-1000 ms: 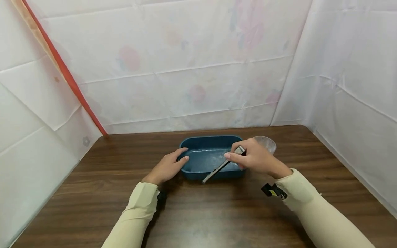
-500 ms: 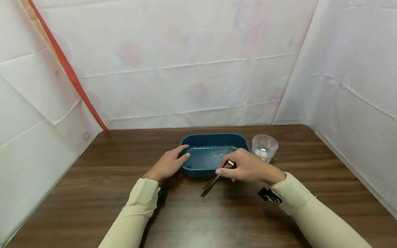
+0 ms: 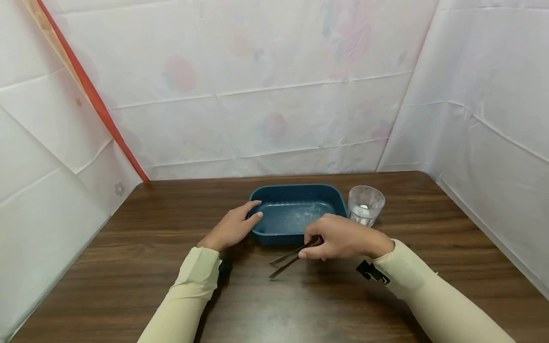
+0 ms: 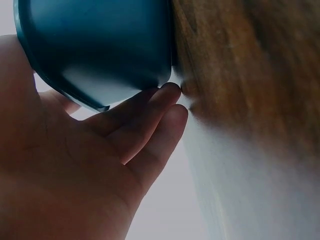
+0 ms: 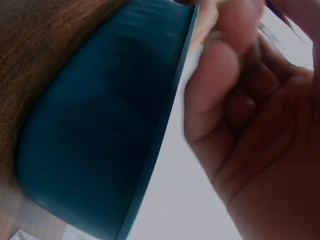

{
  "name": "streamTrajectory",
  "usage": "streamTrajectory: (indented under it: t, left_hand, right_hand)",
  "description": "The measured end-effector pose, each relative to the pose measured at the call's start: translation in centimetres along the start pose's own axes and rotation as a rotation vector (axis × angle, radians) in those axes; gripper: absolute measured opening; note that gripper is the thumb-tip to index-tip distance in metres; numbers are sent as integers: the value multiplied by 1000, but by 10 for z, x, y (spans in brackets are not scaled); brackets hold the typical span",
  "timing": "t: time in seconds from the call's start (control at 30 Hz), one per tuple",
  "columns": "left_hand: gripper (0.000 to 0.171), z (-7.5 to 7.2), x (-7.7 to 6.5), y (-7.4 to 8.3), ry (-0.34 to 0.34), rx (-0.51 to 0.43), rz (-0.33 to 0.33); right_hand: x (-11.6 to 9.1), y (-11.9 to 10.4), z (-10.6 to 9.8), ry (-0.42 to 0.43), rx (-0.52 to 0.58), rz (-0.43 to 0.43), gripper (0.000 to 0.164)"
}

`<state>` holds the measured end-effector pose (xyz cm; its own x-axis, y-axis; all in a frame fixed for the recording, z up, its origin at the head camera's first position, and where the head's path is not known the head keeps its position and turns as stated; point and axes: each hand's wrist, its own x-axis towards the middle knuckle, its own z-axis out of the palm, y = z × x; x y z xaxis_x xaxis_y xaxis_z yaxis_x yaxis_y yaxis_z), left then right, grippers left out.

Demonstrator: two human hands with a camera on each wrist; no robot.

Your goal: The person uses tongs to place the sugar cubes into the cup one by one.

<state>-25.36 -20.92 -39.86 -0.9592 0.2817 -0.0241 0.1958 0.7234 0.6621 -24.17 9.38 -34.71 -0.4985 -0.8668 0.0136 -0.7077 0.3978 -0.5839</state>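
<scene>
A dark blue oblong tub (image 3: 296, 238) stands on the wooden table. At its left end my left hand (image 3: 230, 229) holds the rim, thumb and index finger reaching over it. The left wrist view shows other fingers (image 4: 145, 117) against the tub's outer wall (image 4: 115, 45). My right hand (image 3: 339, 240) grips metal tongs (image 3: 286, 261) near their bend, in front of the tub's right part. The tongs' two arms stand apart, tips toward the left above the table, with nothing seen between them. In the right wrist view curled fingers (image 5: 215, 75) are beside the tub; the tongs are mostly hidden.
A clear glass (image 3: 366, 205) with something small and white inside stands just right of the tub. The brown wooden table (image 3: 150, 247) ends at a white patterned sheet (image 3: 266, 95) behind. Similar sheets hang at left and right.
My right hand has come down and toward me with the tongs, from over the tub to its front. The tongs' arms have spread apart. The left hand stays on the tub's end.
</scene>
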Motion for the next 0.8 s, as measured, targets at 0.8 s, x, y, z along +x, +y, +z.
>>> streamTrajectory:
  t: [0.8]
  left_hand:
    - [57,1,-4,-7,10,-23,-12]
  right_hand:
    - [15,-7,38,-171,-307,77,30]
